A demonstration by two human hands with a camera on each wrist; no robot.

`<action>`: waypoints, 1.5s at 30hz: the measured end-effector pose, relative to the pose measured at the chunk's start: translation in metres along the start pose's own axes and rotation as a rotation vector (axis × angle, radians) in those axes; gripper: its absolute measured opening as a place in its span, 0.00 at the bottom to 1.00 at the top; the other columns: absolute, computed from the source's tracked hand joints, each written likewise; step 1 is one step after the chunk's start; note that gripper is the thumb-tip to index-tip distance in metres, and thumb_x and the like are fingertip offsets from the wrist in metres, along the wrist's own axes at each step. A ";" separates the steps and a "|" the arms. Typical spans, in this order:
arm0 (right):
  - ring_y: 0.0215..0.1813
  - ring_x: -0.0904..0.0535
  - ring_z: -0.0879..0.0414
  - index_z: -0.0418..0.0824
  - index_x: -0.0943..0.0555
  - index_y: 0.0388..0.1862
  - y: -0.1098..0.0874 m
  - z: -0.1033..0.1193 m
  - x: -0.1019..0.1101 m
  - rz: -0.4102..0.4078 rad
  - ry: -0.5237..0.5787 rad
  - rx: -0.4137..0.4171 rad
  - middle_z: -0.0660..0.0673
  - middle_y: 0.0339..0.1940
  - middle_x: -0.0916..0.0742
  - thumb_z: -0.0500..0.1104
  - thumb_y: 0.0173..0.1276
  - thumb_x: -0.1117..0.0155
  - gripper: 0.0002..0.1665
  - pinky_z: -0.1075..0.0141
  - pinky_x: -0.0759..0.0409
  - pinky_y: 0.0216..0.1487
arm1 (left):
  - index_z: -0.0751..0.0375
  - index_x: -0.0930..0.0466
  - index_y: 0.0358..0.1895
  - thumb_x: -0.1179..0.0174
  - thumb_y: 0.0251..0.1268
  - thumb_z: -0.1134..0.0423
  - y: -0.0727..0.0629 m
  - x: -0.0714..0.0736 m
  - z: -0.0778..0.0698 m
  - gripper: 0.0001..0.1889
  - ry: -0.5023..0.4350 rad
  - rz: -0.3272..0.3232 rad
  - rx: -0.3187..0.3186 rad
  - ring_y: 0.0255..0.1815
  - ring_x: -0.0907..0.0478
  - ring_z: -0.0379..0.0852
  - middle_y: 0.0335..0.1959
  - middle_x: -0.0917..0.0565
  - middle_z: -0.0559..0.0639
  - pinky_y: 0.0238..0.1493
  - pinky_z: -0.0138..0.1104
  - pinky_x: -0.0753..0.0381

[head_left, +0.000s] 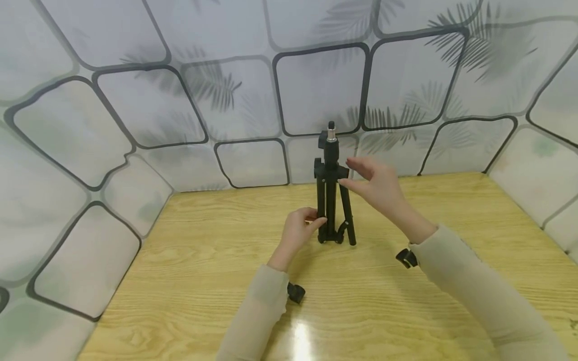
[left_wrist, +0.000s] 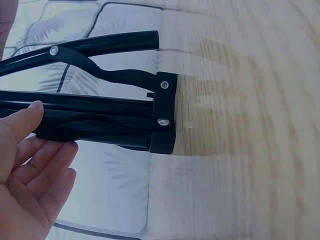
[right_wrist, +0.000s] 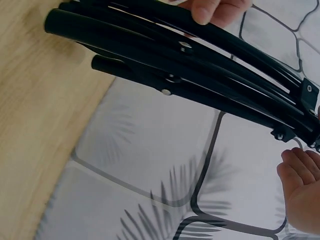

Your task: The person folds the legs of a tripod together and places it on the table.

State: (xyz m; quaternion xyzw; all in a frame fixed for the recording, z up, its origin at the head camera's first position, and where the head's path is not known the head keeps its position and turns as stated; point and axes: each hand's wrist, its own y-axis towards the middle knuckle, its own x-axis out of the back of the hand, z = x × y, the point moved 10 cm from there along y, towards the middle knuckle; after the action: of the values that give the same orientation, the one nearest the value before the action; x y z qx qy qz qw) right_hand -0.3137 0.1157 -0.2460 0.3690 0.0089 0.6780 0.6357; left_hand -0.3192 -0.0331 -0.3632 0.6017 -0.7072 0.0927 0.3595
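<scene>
A black folding tripod stand (head_left: 331, 200) stands upright on the table, its legs drawn in close to the centre tube and one leg (left_wrist: 115, 45) angled slightly outward. A silver-coloured stud (head_left: 331, 133) shows near its top. Low on the stand's left side, my left hand (head_left: 295, 228) pinches a leg, thumb across the front and fingers behind it. My right hand (head_left: 379, 185) is raised at the right of the upper collar (head_left: 331, 172), thumb and fingers spread apart, the thumb tip right at the collar. Metal rivets (right_wrist: 185, 46) join the braces to the legs.
The wood-grain tabletop (head_left: 203, 260) lies under the stand. Behind it and at both sides rise cloth-like walls (head_left: 244, 100) with a block-and-leaf print. Black wrist-camera mounts (head_left: 295, 293) hang at both sleeves.
</scene>
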 end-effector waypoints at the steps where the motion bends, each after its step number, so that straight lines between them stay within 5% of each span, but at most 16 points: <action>1: 0.54 0.27 0.51 0.33 0.28 0.55 -0.002 -0.003 -0.001 0.006 -0.008 -0.003 0.39 0.52 0.22 0.44 0.54 0.33 0.31 0.61 0.27 0.50 | 0.63 0.20 0.41 0.43 0.58 0.54 0.000 0.000 0.000 0.16 0.003 0.001 0.005 0.36 0.23 0.40 0.34 0.19 0.48 0.37 0.30 0.24; 9: 0.52 0.26 0.46 0.33 0.26 0.53 -0.016 -0.023 -0.014 0.084 -0.090 -0.050 0.38 0.49 0.21 0.48 0.54 0.33 0.30 0.56 0.27 0.48 | 0.62 0.20 0.41 0.42 0.58 0.56 0.002 -0.004 0.007 0.14 -0.009 0.021 0.057 0.37 0.23 0.41 0.34 0.19 0.49 0.38 0.29 0.24; 22: 0.46 0.23 0.44 0.32 0.22 0.46 -0.038 -0.053 -0.040 0.216 -0.195 -0.099 0.37 0.42 0.18 0.46 0.54 0.33 0.24 0.51 0.27 0.47 | 0.62 0.20 0.41 0.42 0.58 0.56 0.002 -0.003 0.005 0.14 -0.016 0.010 0.035 0.36 0.23 0.41 0.34 0.19 0.49 0.37 0.29 0.24; 33: 0.44 0.22 0.44 0.33 0.22 0.43 -0.049 -0.065 -0.044 0.238 -0.209 -0.138 0.39 0.39 0.17 0.44 0.55 0.34 0.20 0.50 0.26 0.45 | 0.63 0.20 0.42 0.42 0.58 0.56 0.001 -0.003 0.006 0.15 -0.007 0.009 0.046 0.37 0.23 0.42 0.35 0.19 0.50 0.37 0.29 0.24; 45: 0.38 0.20 0.48 0.35 0.19 0.38 -0.049 -0.066 -0.048 0.195 -0.220 -0.092 0.41 0.34 0.15 0.41 0.55 0.34 0.13 0.52 0.24 0.40 | 0.63 0.20 0.42 0.42 0.58 0.56 0.002 -0.004 0.008 0.15 -0.017 0.004 0.044 0.37 0.23 0.42 0.34 0.19 0.50 0.38 0.29 0.24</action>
State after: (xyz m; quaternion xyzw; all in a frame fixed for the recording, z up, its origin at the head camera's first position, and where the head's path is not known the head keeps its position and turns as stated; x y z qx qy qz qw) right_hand -0.3091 0.1133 -0.3408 0.4106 -0.1277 0.6918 0.5801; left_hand -0.3237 -0.0338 -0.3705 0.6089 -0.7091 0.1040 0.3400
